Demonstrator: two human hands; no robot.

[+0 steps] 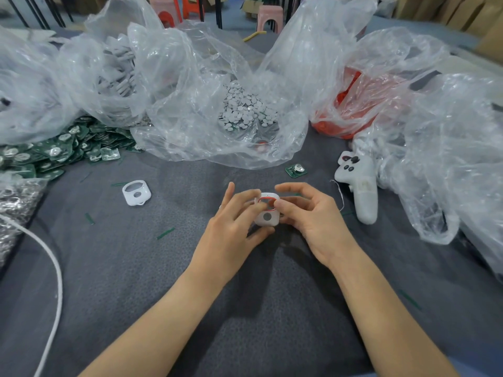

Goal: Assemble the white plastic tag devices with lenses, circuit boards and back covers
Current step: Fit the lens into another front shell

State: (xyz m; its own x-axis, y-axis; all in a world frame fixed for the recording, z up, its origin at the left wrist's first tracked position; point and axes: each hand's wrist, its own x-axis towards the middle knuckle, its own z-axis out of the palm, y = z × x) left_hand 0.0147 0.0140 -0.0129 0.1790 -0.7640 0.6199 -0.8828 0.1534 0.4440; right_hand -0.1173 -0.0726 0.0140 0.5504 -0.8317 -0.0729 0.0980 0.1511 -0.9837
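Your left hand (231, 221) and right hand (313, 219) both grip the white tag housing (268, 217) just above the surface (190, 268), with right fingertips on its red lens ring (264, 200). It looks light, rigid and slick, so hold it by the rims.

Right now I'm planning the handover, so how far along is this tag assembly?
Early. No finished tag is visible. In hand: the left hand grips a white housing while the right hand pinches a red lens at its upper opening. Still to do, it seems: board and back cover for this one; a loose circuit board waits just ahead. An empty housing and a heap of boards lie to the left.
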